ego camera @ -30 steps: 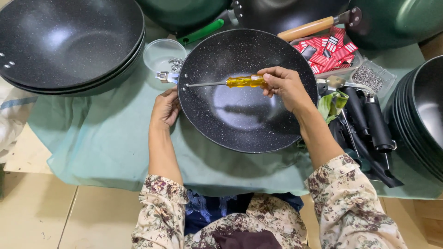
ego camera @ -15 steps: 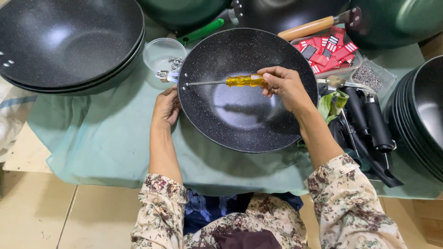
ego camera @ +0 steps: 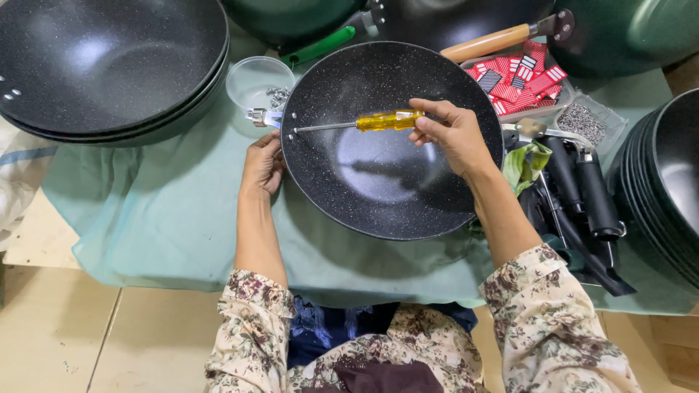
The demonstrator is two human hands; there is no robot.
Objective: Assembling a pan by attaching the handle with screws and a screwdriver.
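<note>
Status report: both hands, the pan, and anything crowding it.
Right hand grips yellow screwdriver, tip at pan wall. Left hand steadies rim. Black handles lie right.

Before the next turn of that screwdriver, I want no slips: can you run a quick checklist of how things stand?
1. Right hand has a grip on the yellow screwdriver handle: ok.
2. Tip reaches the pan wall beside the rivets: ok.
3. Tip seated in a screw head: cannot tell.
4. Left hand steadies the pan rim: ok.
5. Metal bracket sits outside the rim: ok.
6. Screws in the clear cup: ok.
</note>
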